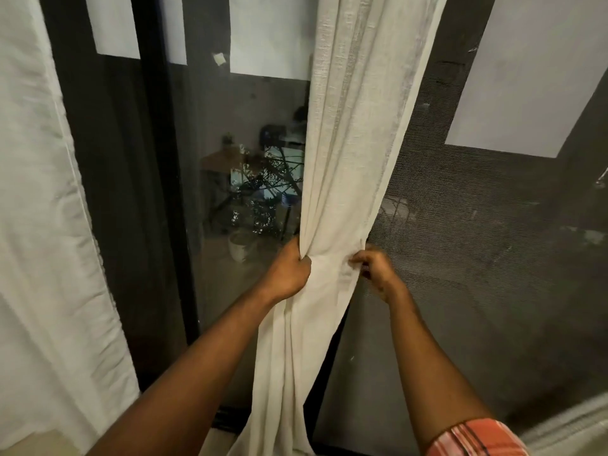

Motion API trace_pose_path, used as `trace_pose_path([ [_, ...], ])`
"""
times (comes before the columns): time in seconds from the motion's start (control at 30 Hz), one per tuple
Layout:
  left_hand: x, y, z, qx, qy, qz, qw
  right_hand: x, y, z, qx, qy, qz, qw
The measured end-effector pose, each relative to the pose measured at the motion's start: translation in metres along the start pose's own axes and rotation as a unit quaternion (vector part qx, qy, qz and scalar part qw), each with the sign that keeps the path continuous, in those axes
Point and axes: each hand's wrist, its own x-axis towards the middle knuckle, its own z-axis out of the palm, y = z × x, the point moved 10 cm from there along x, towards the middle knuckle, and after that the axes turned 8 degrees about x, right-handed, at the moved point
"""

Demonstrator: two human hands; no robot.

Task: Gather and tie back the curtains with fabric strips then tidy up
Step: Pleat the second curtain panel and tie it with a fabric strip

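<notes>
A cream sheer curtain (348,159) hangs down the middle of the view, bunched into a narrow column at waist height. My left hand (291,271) grips the bunch from its left side, fingers wrapped into the folds. My right hand (375,266) pinches the fabric on the bunch's right edge. Below my hands the cloth falls loose toward the floor. A second cream curtain (42,225) hangs flat along the left edge. No separate fabric strip can be made out.
Behind the curtain is a dark sliding glass door (237,192) with a black frame (161,192); a mesh screen (477,258) covers the right half. A potted plant (241,245) and a table show through the glass.
</notes>
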Motion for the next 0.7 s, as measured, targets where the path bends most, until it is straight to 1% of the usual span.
trace_pose_path([
  [0.07, -0.001, 0.002, 0.001, -0.008, -0.001, 0.003, 1.000, 0.005, -0.007, -0.006, -0.088, 0.026, -0.029, 0.995],
  [0.13, -0.002, 0.002, 0.004, -0.018, -0.005, 0.001, 1.000, 0.007, -0.016, -0.009, -0.158, 0.069, -0.066, 0.983],
  [0.2, -0.003, 0.000, 0.007, -0.028, -0.009, -0.008, 1.000, 0.001, -0.027, -0.007, -0.193, 0.114, -0.116, 0.968],
  [0.23, -0.003, -0.002, 0.009, -0.035, -0.012, -0.014, 0.999, -0.002, -0.030, -0.002, -0.192, 0.120, -0.131, 0.965],
  [0.27, -0.003, -0.004, 0.011, -0.043, -0.013, -0.022, 0.999, -0.004, -0.032, 0.006, -0.185, 0.109, -0.139, 0.967],
  [0.37, -0.005, -0.009, 0.019, -0.082, -0.014, -0.058, 0.995, -0.010, -0.030, 0.037, -0.134, 0.002, -0.127, 0.983],
  [0.4, -0.006, -0.009, 0.022, -0.094, -0.015, -0.064, 0.993, -0.014, -0.029, 0.044, -0.112, -0.022, -0.120, 0.986],
  [0.43, -0.007, -0.009, 0.024, -0.105, -0.015, -0.066, 0.992, -0.018, -0.029, 0.048, -0.090, -0.033, -0.116, 0.989],
  [0.5, -0.009, -0.013, 0.028, -0.121, -0.013, -0.073, 0.990, -0.020, -0.026, 0.050, -0.055, -0.031, -0.113, 0.992],
  [0.63, -0.014, -0.026, 0.032, -0.139, -0.006, -0.097, 0.986, -0.023, -0.008, 0.051, 0.005, -0.028, -0.075, 0.997],
  [0.7, -0.016, -0.039, 0.034, -0.160, 0.001, -0.117, 0.980, -0.027, -0.001, 0.054, 0.080, -0.038, -0.044, 0.995],
])
